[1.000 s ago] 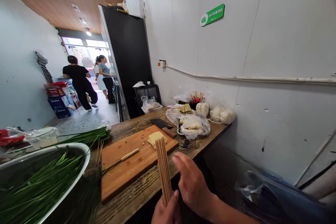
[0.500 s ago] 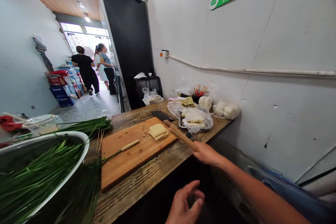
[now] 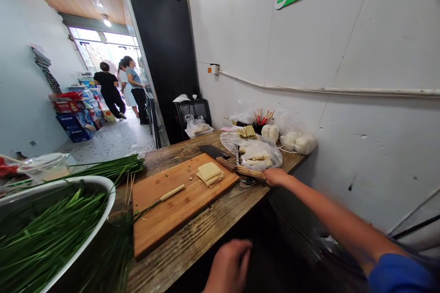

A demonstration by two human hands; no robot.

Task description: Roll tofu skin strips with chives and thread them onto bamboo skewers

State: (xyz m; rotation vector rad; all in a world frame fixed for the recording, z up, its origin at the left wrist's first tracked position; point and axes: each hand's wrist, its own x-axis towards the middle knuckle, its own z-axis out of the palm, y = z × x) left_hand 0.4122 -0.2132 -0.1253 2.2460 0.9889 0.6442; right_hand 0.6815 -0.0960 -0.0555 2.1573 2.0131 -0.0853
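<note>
— What could go wrong here?

— The right hand (image 3: 276, 176) is closed round one end of a bundle of bamboo skewers (image 3: 250, 172), lying low over the far right part of the wooden table (image 3: 192, 238), just beside the plastic bag of white pieces (image 3: 260, 155). I'd judge the loose sticks could fan out and roll off the edge — the grip is only at one end. The tips also point toward the cleaver (image 3: 215, 152) at the far edge of the cutting board (image 3: 178, 201), and could snag the bag or nudge the stack of tofu sheets (image 3: 209, 173).

— And the pose?

— The right arm is stretched nearly straight, far and to the right, the hand low with knuckles up. The left hand (image 3: 228, 268) hangs at the near table edge, fingers curled loosely, holding nothing that I can see.

— Anything else close by?

— A metal basin of chives (image 3: 51, 233) on the near left, well apart from both hands.
</note>
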